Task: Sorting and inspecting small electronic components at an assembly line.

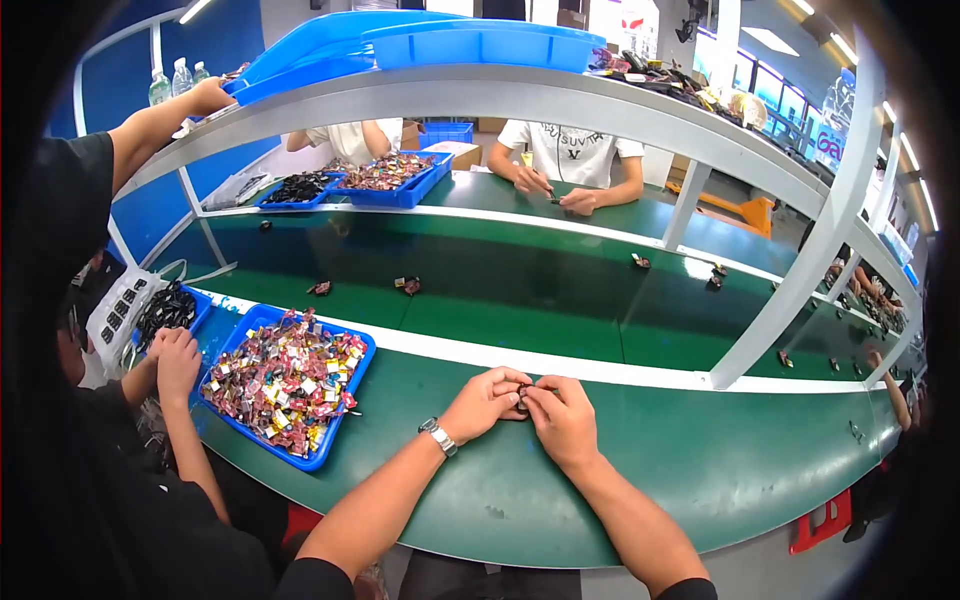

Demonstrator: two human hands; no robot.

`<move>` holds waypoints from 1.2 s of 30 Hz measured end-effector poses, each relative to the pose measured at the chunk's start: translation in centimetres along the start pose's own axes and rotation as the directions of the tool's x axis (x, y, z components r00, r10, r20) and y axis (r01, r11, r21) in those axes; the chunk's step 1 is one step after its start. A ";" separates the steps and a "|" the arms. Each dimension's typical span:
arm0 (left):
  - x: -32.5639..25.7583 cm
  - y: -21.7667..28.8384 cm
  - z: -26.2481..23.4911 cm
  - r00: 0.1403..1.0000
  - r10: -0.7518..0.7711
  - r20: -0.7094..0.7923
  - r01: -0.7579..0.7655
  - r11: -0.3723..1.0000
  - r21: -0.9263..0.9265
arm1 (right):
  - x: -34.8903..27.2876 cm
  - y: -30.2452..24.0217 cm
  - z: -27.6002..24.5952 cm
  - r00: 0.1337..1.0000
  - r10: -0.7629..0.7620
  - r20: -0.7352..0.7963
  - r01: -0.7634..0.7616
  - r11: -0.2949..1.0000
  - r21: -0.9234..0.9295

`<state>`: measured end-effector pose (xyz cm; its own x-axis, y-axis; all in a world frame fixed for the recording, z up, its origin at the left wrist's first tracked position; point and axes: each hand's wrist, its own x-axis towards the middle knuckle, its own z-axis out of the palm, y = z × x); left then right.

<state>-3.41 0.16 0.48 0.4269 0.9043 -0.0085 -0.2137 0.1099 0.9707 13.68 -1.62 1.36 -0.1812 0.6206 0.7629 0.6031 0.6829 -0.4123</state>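
Observation:
Both of my hands meet over the green worktop, near its white inner edge. My left hand (485, 405), with a metal-banded watch (437, 436) on its wrist, pinches a small dark part (521, 398). From the other side my right hand (562, 420) closes its thumb and fingers on the same part. Most of that part is hidden by the fingers, so its exact kind does not show. To the left of my hands stands a blue tray (318, 458), heaped with small pink, yellow and silver electronic pieces (285, 380).
A co-worker's hands (175, 360) are beside a tray of black parts (165, 312) at left. Small assemblies (408, 286) lie on the green belt (500, 290). A white-framed shelf (480, 88) carries blue trays (480, 45). Opposite, another person's hands (560, 195) work.

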 end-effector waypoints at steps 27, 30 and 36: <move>-0.1 -0.2 1.0 0.979 0.114 -0.167 -0.073 0.970 0.232 | 5.1 14.7 1.8 0.936 0.346 -0.061 -0.348 0.892 -0.288; -0.2 -0.6 0.7 0.962 0.174 -0.209 -0.100 0.940 0.326 | 5.7 12.8 2.2 0.908 0.418 -0.003 -0.395 0.856 -0.335; -0.1 0.1 2.1 0.949 0.302 -0.087 -0.216 0.828 0.518 | 6.6 10.1 2.9 0.995 0.092 -0.044 -0.100 0.960 -0.261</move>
<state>-1.61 -0.79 1.12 0.2645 0.9275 0.2640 0.1859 -0.3177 0.9298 16.29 10.46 0.76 -0.0905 0.6631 0.7430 0.8000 0.4927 -0.3423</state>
